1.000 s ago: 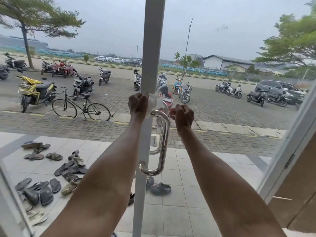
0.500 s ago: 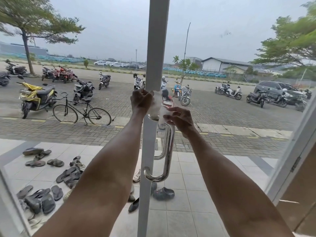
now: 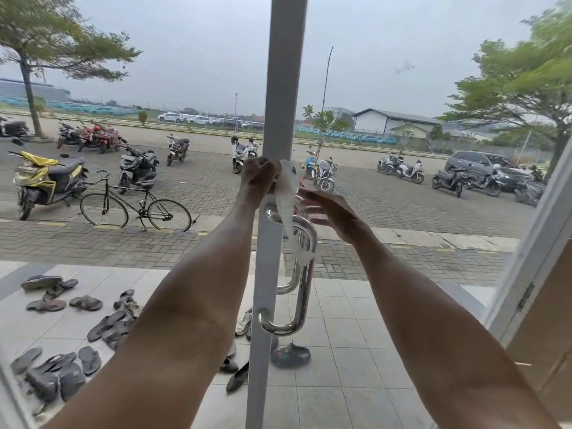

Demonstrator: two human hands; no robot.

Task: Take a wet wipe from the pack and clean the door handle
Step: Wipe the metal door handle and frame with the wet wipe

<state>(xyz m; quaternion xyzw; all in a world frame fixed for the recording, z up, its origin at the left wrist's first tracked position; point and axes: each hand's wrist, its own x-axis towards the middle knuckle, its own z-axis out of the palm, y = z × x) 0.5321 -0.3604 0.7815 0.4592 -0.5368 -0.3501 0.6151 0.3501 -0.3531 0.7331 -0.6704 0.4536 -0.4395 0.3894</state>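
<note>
A shiny steel door handle [image 3: 301, 292] is fixed to the white door frame [image 3: 280, 88] of a glass door. A white wet wipe [image 3: 286, 193] hangs down from above the handle's top bend to about a third of the way down its bar. My left hand [image 3: 258, 178] pinches the wipe's top end against the frame. My right hand [image 3: 328, 212] hovers just right of the handle's top, fingers spread and loose, holding nothing. No wipe pack is in view.
Behind the glass lie several sandals and shoes [image 3: 62, 351] on a tiled porch, with a bicycle [image 3: 134, 209] and parked motorbikes beyond. A second white frame [image 3: 532, 243] and a brown wall stand at the right.
My right hand has let go of the wipe's end and opened. The wipe now hangs loose down the handle, and my left hand has lifted its top end higher.
</note>
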